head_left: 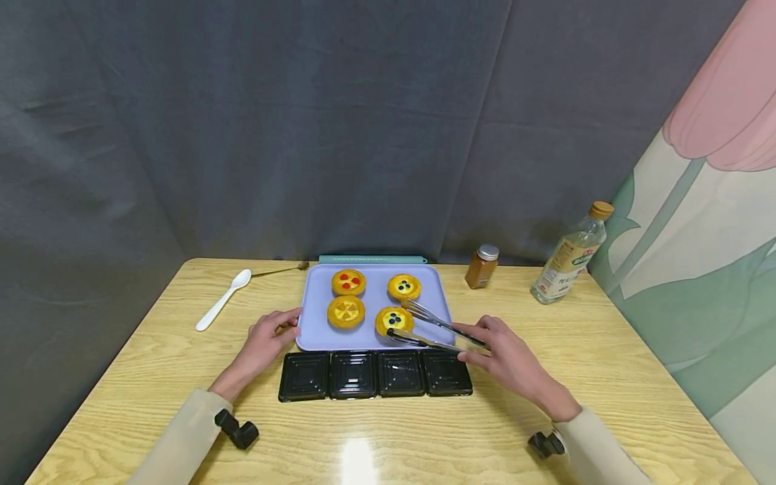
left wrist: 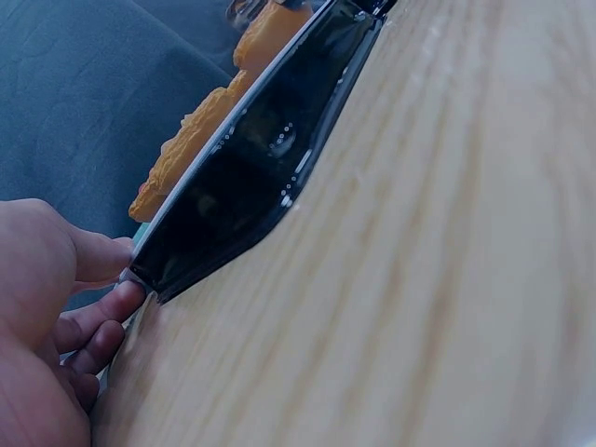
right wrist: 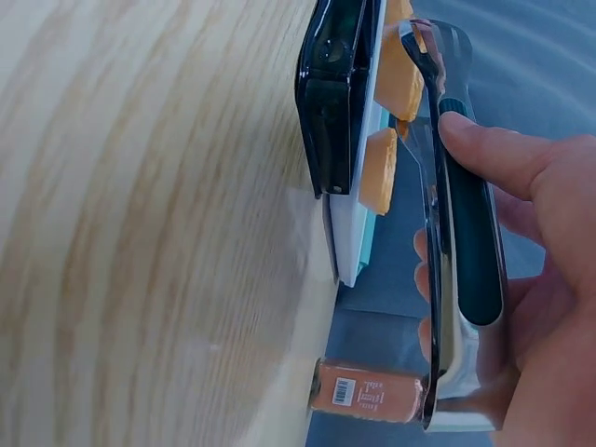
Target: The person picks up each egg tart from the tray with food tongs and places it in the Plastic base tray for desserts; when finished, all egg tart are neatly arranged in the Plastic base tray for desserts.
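A lavender tray (head_left: 376, 279) holds several tarts. My left hand (head_left: 267, 342) pinches its left edge, thumb above and fingers curled beneath in the left wrist view. The right hand (head_left: 512, 357) grips metal tongs (right wrist: 475, 251) with dark handle grips, their arms spread. The tong tips lie about the front blueberry tart (head_left: 394, 320), one near its front and one near its back right; contact cannot be told. Behind it is another blueberry tart (head_left: 403, 287). At the left are a red-topped tart (head_left: 348, 282) and one with yellow-orange pieces (head_left: 345, 312).
Several black square plastic containers (head_left: 353, 374) line the tray's front. A white spoon (head_left: 223, 300) and a thin dark-tipped utensil (head_left: 279, 271) lie left. A teal strip (head_left: 372, 259) lies behind the tray. A spice jar (head_left: 481, 267) and a clear bottle (head_left: 568, 259) stand right.
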